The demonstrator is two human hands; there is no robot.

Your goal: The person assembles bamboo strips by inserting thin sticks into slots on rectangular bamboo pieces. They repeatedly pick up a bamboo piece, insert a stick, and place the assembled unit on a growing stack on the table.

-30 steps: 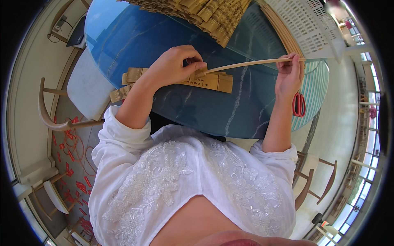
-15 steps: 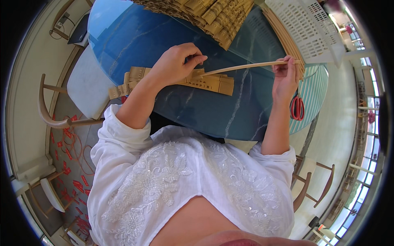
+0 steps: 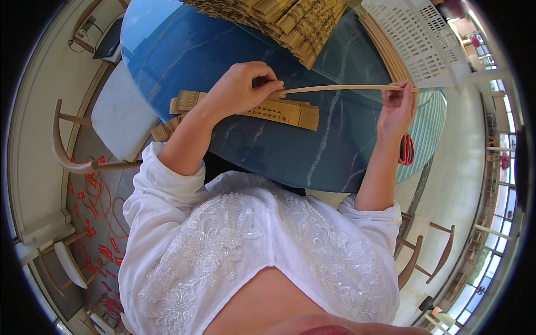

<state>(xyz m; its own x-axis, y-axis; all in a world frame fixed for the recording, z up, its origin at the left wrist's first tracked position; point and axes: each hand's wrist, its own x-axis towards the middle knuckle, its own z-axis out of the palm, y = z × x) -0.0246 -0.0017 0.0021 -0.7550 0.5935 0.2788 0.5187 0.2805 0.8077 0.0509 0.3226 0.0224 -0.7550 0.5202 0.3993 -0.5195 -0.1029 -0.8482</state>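
A thin, slightly bowed wooden stick (image 3: 340, 87) stretches between my two hands above the table. My right hand (image 3: 397, 110) pinches its right end. At the stick's left end my left hand (image 3: 245, 89) is closed, thumb against fingers, with the tip partly hidden behind them. Under my left hand and wrist lies a gold-brown folded strip (image 3: 285, 113) with dark printed characters, its middle covered by my arm. More of these ribbed gold-brown strips are heaped in a pile (image 3: 293, 28) farther back. Red-handled scissors (image 3: 406, 149) lie beside my right wrist, partly covered.
The glossy dark-blue table (image 3: 262, 156) has pale veins and a curved edge. Several similar sticks (image 3: 385, 47) lie beside a white perforated basket (image 3: 416, 36) at the back right. A pale-seated wooden chair (image 3: 120, 111) stands at the left, with red scraps (image 3: 106, 251) on the floor.
My right hand has moved slightly right and out with the stick, partly covering the scissors. My left thumb and fingers have closed at the stick's left end, which has lifted off the printed strip.
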